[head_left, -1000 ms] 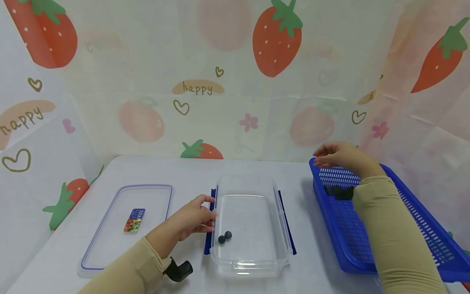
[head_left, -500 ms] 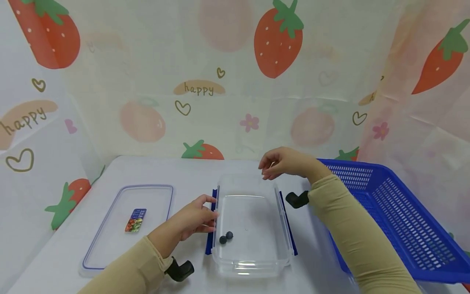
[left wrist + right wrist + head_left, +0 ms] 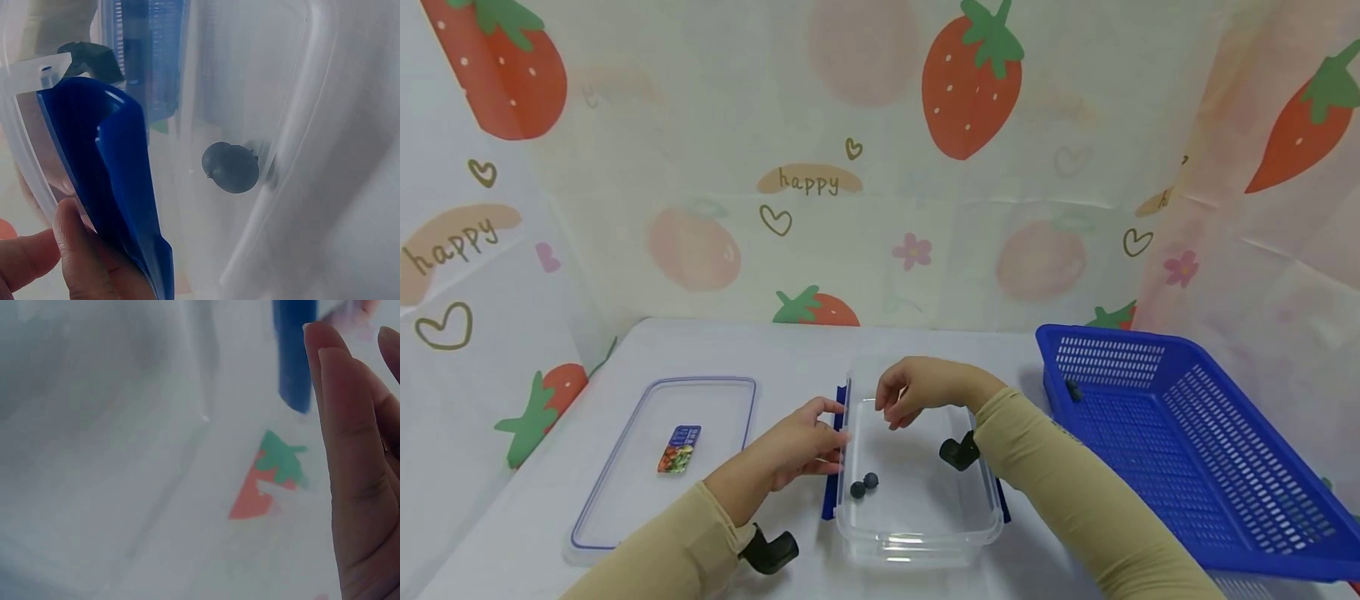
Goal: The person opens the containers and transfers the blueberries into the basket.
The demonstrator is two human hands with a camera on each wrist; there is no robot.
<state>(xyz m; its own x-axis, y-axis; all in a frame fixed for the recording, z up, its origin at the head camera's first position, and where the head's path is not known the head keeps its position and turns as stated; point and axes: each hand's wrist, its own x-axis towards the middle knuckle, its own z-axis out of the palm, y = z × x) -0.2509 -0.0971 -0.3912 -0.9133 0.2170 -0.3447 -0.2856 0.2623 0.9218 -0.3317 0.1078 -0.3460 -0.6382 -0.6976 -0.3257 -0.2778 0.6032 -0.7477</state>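
My left hand [image 3: 801,442] grips the left side of a clear plastic box [image 3: 917,537] by its rim and blue side latch [image 3: 122,181]. Two dark blueberries [image 3: 864,485] lie together on the box floor, near the left wall. Through the clear wall, the left wrist view shows the blueberries [image 3: 231,167] overlapping. My right hand [image 3: 928,390] hangs over the box with bent fingers, the fingertips pointing down. The right wrist view shows its fingers [image 3: 356,437] and part of the thumb; nothing is visible between them, but the fingertips are partly out of frame.
A blue perforated basket [image 3: 1195,350] stands at the right, with a few dark blueberries [image 3: 1073,390] in its far left corner. On the left lies a clear lid [image 3: 617,467] with a purple-blue rim and a printed label [image 3: 679,449]. Strawberry-print sheets hang around the table.
My right hand has moved left from above the basket to over the clear box, and lower. My left hand stays at the box's side. The two blueberries in the box have not moved.
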